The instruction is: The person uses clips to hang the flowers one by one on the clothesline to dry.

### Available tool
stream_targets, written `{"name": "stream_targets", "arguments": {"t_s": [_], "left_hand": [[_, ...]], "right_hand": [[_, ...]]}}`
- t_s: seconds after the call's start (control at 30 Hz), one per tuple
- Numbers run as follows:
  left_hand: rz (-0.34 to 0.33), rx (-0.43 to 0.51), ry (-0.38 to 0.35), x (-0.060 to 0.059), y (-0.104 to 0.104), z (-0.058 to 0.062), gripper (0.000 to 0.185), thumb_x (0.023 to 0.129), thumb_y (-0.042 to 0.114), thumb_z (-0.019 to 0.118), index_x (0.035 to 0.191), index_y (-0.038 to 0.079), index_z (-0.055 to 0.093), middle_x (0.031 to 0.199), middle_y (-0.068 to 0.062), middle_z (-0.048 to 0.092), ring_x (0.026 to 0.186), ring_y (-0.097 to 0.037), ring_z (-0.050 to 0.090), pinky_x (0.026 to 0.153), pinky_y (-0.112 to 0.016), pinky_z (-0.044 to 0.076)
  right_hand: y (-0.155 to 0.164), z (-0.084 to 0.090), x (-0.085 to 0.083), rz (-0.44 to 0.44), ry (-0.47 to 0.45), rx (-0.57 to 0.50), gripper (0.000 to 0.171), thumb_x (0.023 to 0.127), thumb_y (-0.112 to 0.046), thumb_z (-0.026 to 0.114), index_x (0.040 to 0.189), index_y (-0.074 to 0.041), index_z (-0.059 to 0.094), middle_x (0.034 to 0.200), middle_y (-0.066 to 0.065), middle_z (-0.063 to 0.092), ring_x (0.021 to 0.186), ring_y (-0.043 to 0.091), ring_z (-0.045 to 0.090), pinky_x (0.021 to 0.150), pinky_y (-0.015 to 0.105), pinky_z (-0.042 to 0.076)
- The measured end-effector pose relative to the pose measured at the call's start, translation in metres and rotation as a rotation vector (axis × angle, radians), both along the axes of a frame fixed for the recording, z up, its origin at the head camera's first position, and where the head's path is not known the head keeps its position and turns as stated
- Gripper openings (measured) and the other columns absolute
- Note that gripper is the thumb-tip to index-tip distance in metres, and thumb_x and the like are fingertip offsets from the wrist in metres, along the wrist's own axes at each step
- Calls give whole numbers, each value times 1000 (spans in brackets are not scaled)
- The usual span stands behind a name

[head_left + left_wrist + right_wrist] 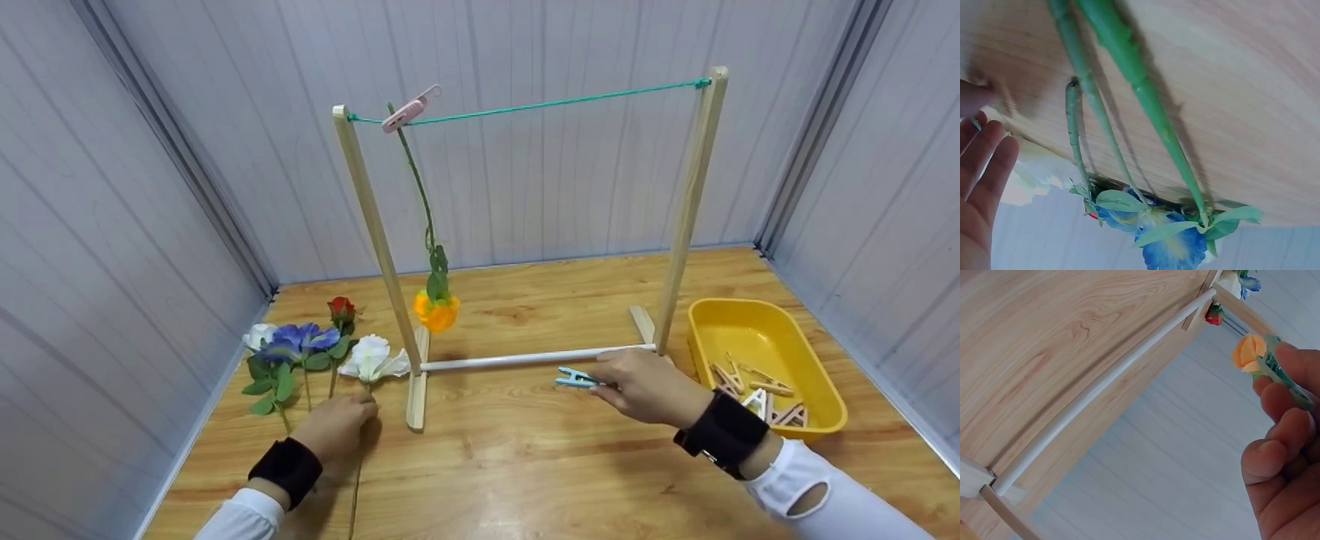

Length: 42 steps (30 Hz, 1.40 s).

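Observation:
In the head view my left hand (337, 426) is at the stem of a white flower (371, 360) lying on the table. The left wrist view shows a bit of green stem (976, 124) between thumb and index finger, the other fingers loosely extended. My right hand (646, 384) pinches a light blue clothespin (574, 377) above the table, in front of the white bar. A yellow-orange flower (436, 310) hangs head down from a green string (555, 105), held by a pink clothespin (405, 115).
The string runs between two wooden posts (686, 217), joined low down by a white bar (536, 358). Blue flowers (300, 342), a red rose (342, 309) and another white flower (259, 335) lie at the left. A yellow basin (772, 319) with several clothespins (757, 401) stands at the right.

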<state>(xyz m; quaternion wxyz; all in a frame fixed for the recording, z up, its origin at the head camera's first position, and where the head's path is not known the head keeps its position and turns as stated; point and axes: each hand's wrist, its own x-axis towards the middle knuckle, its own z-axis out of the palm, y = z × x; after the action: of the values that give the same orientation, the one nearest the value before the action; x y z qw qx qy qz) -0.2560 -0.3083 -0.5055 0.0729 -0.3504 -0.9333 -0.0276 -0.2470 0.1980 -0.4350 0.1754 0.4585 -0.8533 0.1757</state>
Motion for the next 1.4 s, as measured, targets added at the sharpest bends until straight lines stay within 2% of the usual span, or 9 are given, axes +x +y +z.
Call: {"name": "stream_targets", "arguments": {"t_s": [0.3, 0.43, 0.67, 0.8, 0.9, 1.03, 1.1, 1.23, 1.4], "left_hand": [[31, 90, -59, 5, 2, 16, 14, 99, 3, 71, 113, 3, 75, 117, -17, 75, 95, -35, 76, 82, -48, 64], [41, 118, 9, 6, 7, 21, 20, 106, 5, 66, 125, 0, 71, 126, -22, 74, 104, -39, 76, 87, -50, 63], [39, 256, 158, 7, 23, 34, 5, 109, 7, 62, 107, 9, 66, 96, -3, 66, 86, -20, 67, 76, -38, 57], [50, 322, 246, 5, 30, 48, 10, 108, 5, 61, 99, 9, 62, 88, -2, 59, 81, -19, 58, 71, -38, 50], [39, 388, 324, 1, 36, 57, 16, 111, 6, 57, 95, 5, 58, 82, -2, 50, 78, -18, 50, 77, -41, 53], [11, 491, 362, -4, 47, 66, 26, 117, 12, 47, 93, 5, 54, 81, -2, 43, 77, -17, 42, 76, -35, 46], [-2, 538, 366, -6, 54, 70, 30, 118, 14, 44, 93, 4, 54, 81, -3, 46, 76, -17, 42, 71, -32, 37], [-29, 644, 326, -8, 71, 79, 27, 117, 8, 44, 96, 2, 59, 82, -8, 58, 73, -19, 52, 67, -33, 45], [-76, 816, 95, -11, 101, 93, 22, 115, -2, 40, 105, 0, 60, 85, -12, 64, 73, -23, 62, 68, -30, 53]], "right_hand": [[1, 0, 0, 12, 31, -16, 19, 92, -4, 83, 86, -13, 68, 73, -5, 49, 65, -1, 37, 58, 18, 34], [1, 0, 1, 24, 46, -25, 15, 93, -5, 83, 89, -12, 71, 74, -4, 50, 65, -1, 36, 57, 17, 33], [2, 3, 2, 0, -22, 2, 7, 97, -7, 80, 93, -9, 74, 80, -1, 62, 65, 2, 44, 58, 20, 38], [2, 6, 2, -18, -71, 14, 6, 98, -6, 78, 94, -8, 74, 81, 0, 65, 65, 2, 44, 58, 20, 39], [1, 8, 1, -15, -70, 6, 7, 97, -4, 79, 94, -8, 74, 80, 0, 65, 65, 1, 44, 58, 20, 40], [0, 9, 1, -14, -60, 6, 9, 97, -3, 79, 93, -9, 74, 80, 0, 63, 66, 1, 44, 58, 21, 40], [0, 10, 1, -14, -65, 12, 8, 97, -3, 79, 93, -8, 74, 80, 0, 63, 66, 1, 44, 58, 21, 40], [0, 14, -1, -11, -64, 9, 8, 97, -2, 78, 94, -7, 73, 79, 0, 61, 65, 1, 42, 58, 20, 39], [-1, 24, -6, 14, -6, -15, 14, 96, 0, 78, 90, -8, 68, 76, -2, 53, 66, 1, 38, 58, 20, 36]]}}
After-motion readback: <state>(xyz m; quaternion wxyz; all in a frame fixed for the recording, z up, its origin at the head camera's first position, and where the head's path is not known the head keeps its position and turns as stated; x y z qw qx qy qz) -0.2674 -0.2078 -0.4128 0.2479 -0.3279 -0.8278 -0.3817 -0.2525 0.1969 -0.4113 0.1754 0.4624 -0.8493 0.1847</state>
